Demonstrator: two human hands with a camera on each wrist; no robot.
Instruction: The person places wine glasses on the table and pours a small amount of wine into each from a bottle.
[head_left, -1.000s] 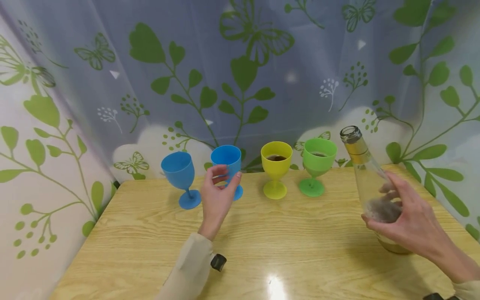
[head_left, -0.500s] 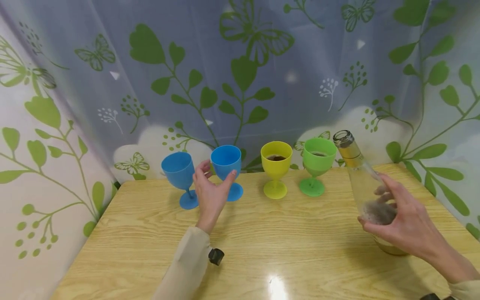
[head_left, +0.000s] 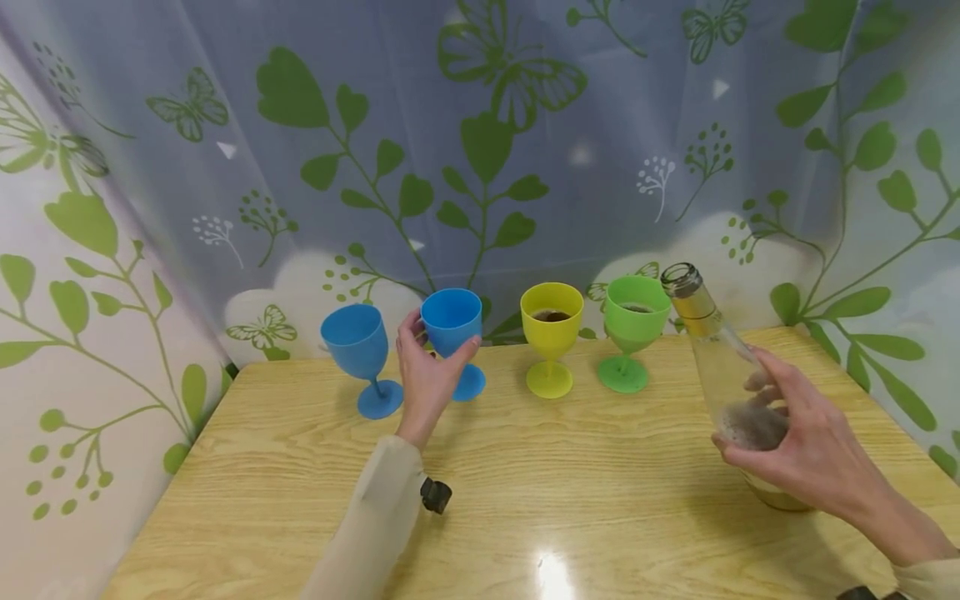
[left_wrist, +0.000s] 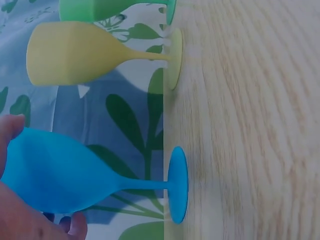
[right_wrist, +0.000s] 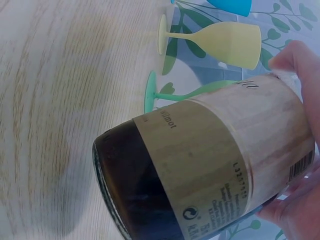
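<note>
Gripping a cup and a bottle at once, so both hands are busy. Left hand (head_left: 429, 382) has its thumb and fingers round the bowl of the held cup (head_left: 452, 335). Cup is upright, foot apparently on the table (head_left: 570, 483), near its back edge. Right hand (head_left: 817, 437) grips the bottle (head_left: 722, 379) round its body; bottle leans, mouth up and toward the cups, base looks off the table.

Risks, my read: bottle neck looks close to the green cup (head_left: 636, 329) from the head view, depth unclear. A low sweep leftward could clip green or the yellow cup (head_left: 552, 333) and spill them. Tall bowls on thin stems, so a side knock likely tips them. Left-hand knuckles sit just beside the spare blue cup (head_left: 356, 346); a careless shift could nudge it. Tilting the bottle too fast would probably overshoot a rim.

Contents: yellow and green both hold dark liquid. No liquid visible in held cup or spare blue, though I can't see right to the bottom of either. Bottle shows dark at its base in the right wrist view, clear glass higher up; no cap on the mouth.
</note>
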